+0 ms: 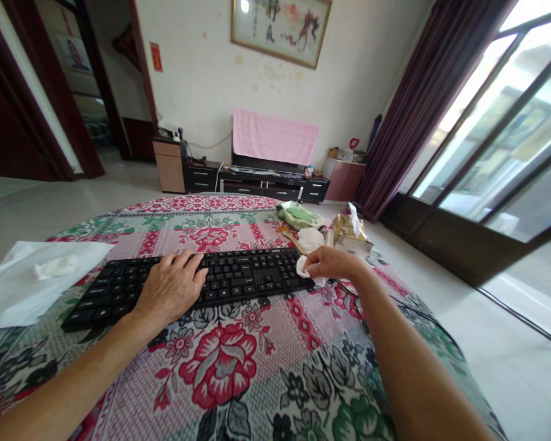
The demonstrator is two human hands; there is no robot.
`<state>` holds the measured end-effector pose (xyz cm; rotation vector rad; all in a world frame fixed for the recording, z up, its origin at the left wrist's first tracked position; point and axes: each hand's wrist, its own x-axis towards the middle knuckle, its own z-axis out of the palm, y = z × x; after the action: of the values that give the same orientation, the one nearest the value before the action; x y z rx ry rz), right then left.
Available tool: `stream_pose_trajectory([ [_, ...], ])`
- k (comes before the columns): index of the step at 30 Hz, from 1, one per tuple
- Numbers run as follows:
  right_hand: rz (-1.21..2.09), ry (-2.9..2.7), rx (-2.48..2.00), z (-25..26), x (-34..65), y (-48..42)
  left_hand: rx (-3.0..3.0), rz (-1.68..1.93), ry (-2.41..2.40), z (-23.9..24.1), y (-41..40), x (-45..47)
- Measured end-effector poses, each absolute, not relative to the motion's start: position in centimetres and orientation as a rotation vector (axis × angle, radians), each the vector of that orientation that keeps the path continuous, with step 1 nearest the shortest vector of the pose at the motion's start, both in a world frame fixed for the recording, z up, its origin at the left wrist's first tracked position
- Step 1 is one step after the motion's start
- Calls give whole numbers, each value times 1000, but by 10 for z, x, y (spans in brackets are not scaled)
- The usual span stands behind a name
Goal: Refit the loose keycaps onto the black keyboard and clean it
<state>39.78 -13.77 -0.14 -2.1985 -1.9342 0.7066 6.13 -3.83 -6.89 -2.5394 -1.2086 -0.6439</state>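
Note:
A black keyboard (232,278) lies across the flowered tablecloth in front of me. My left hand (172,285) rests flat on its left-middle keys, fingers stretched out. At the keyboard's right end, my right hand (328,263) pinches a white tissue (303,267) against the edge by the number keys. Just beyond that hand lie a white pad-like piece (310,239) and a green packet (300,214). A gold tissue box (351,234) with a tissue sticking out stands to the right of them.
White paper (13,300) with a crumpled tissue (56,267) on it lies at the left. A black cable (422,313) runs off the keyboard's right side over the tablecloth (220,367). Across the room is a low cabinet (243,182) below a pink-covered screen (274,138).

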Motion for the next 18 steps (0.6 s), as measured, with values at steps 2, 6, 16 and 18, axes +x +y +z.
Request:
stream_pose_trajectory([
  [2, 860, -1969, -2183, 2, 402, -141, -2546, -653, -1211, -69, -39, 61],
  [6, 647, -1906, -2060, -1, 400, -136, -2549, -675, -1216, -70, -38, 61],
  [16, 419, -1989, -2038, -12, 376, -127, -2582, -680, -1204, -71, -37, 60],
  [18, 586, -2001, -2079, -6, 382, -132, -2588, -656, -1208, -70, -37, 60],
])
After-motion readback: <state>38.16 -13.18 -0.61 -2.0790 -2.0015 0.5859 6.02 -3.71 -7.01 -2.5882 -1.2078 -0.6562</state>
